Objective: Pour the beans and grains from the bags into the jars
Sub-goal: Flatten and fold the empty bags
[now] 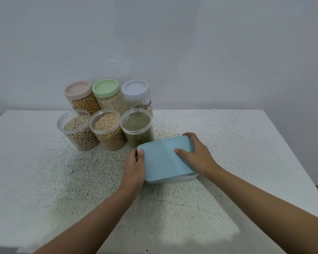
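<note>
fingers: left thumb (141, 153) clamped on the lid's left edge, the other left fingers hidden down the side. Right thumb (180, 153) lies flat on top, right fingers (190, 137) curled over the far right corner.
hands: left hand (136, 167) and right hand (196, 156) grip the box (184, 178) from opposite sides.
box: clear base, blue lid (163, 162) on it, resting on the table (255, 162). Contents can't be seen.
jars: open front row (108, 132) just beyond the box, all three near full. Lidded back row (107, 92) behind them.
bags: none in view.
step (guess): lid being seated or pried off, can't tell which.
doing it well: keep the base flat on the table, work one corner at a time, and move the hands away from the open green-bean jar (138, 131) so it doesn't tip.
</note>
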A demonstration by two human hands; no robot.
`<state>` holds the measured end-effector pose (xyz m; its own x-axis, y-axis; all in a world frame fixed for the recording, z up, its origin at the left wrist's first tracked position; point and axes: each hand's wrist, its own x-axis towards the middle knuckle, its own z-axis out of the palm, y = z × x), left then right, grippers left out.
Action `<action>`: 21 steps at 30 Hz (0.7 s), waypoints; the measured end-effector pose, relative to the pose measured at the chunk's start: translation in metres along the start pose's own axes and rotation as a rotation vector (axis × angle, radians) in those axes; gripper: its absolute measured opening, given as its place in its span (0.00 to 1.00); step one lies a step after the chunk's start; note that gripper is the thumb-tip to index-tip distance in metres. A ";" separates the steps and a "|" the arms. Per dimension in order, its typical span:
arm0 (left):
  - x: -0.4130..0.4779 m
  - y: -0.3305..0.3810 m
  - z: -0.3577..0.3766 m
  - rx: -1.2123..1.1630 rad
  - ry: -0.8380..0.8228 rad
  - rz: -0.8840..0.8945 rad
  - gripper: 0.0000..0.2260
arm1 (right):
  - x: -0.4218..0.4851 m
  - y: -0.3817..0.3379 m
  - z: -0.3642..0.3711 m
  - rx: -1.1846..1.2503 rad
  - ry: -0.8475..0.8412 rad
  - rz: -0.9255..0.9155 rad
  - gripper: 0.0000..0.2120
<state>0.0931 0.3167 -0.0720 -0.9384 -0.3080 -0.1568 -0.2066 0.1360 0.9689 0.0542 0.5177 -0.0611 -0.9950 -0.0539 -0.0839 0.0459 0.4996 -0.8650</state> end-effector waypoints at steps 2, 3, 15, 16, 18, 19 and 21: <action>-0.001 0.002 0.008 -0.004 0.045 -0.010 0.11 | -0.001 0.000 0.000 0.051 0.020 0.013 0.23; -0.002 0.002 0.012 0.015 0.074 0.009 0.11 | -0.002 0.001 0.000 0.063 0.025 0.015 0.23; 0.007 -0.003 0.015 0.182 0.121 0.091 0.11 | -0.008 0.010 -0.007 0.105 -0.026 0.008 0.25; 0.008 -0.003 0.014 0.182 0.111 0.091 0.11 | -0.009 0.011 -0.007 0.106 -0.037 0.005 0.26; 0.007 -0.003 0.013 0.172 0.105 0.092 0.12 | -0.009 0.012 -0.006 0.094 -0.041 -0.007 0.25; 0.008 -0.003 0.013 0.165 0.113 0.093 0.11 | -0.009 0.012 -0.005 0.072 -0.039 -0.021 0.24; 0.009 -0.002 0.015 0.149 0.130 0.094 0.11 | -0.006 0.010 -0.003 0.013 -0.023 -0.048 0.21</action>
<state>0.0809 0.3273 -0.0778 -0.9139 -0.4047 -0.0320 -0.1677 0.3045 0.9376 0.0606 0.5259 -0.0679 -0.9938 -0.0978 -0.0534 -0.0007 0.4850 -0.8745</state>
